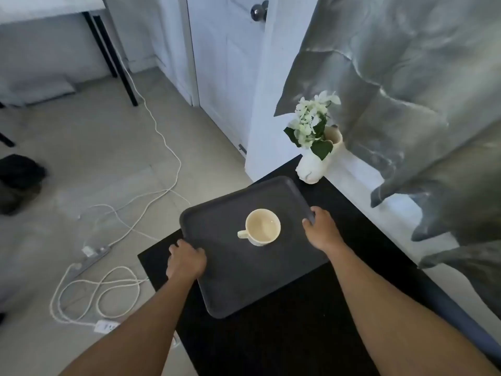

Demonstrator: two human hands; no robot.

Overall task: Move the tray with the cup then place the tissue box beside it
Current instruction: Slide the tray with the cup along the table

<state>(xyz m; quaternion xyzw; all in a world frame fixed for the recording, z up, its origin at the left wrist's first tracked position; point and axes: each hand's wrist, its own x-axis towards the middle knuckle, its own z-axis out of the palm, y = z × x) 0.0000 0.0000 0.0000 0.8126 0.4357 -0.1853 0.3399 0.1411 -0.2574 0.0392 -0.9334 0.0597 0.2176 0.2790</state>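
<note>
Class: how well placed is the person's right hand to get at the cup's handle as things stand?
Probably not well. The right hand grips the tray's right edge, and the cup has its handle turned toward the left hand. Nothing blocks the way, but letting go would leave the tray one-handed.

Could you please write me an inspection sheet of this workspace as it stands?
Surface: black table, its near part bare.
Job's things: dark tray over the table's left edge, its far-left corner out past the edge; cream cup upright on it, handle to the left. Tissue box: nothing seen.
Clutter: white vase of flowers at the table's far corner, apart from the tray.
Hands: left hand grips the tray's left rim; right hand grips its right rim.
Cables: white cords looped on the floor to the left, with a power strip.
Surroundings: door, grey curtain, desk legs.
</note>
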